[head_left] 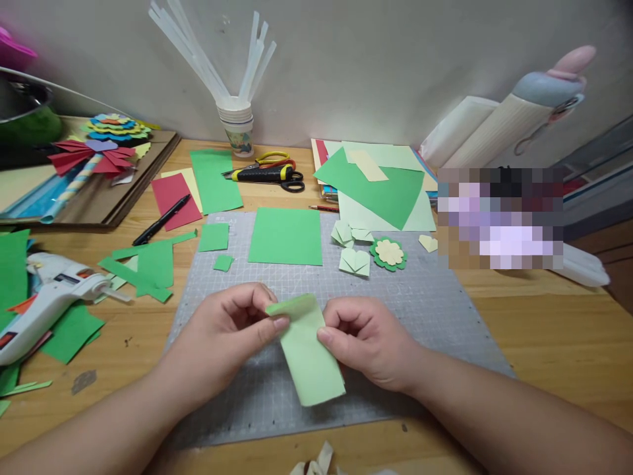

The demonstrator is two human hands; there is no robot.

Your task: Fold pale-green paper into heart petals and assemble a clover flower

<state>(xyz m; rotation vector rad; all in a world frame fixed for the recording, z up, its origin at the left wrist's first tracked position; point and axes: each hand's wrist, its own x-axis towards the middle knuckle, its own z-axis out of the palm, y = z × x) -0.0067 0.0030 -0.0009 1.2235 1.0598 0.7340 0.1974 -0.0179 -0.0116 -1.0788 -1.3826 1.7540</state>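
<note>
A light green paper strip (309, 356) is held above the grey cutting mat (435, 310), its top end folded over. My left hand (227, 336) pinches the strip's upper left edge between thumb and fingers. On the other side, my right hand (368, 340) pinches the upper right edge. Both hands are closed on the paper. Farther back on the mat lie a green paper square (285, 236), two small green scraps (213, 237), folded pale green hearts (354, 260) and a green and cream paper flower (390, 253).
A white glue gun (49, 300) lies at the left among green offcuts (148, 267). Scissors (277, 173), a black pen (161, 220), a cup of glue sticks (237, 125), stacked coloured sheets (380, 185) and a paper flower craft (99, 148) sit toward the wall.
</note>
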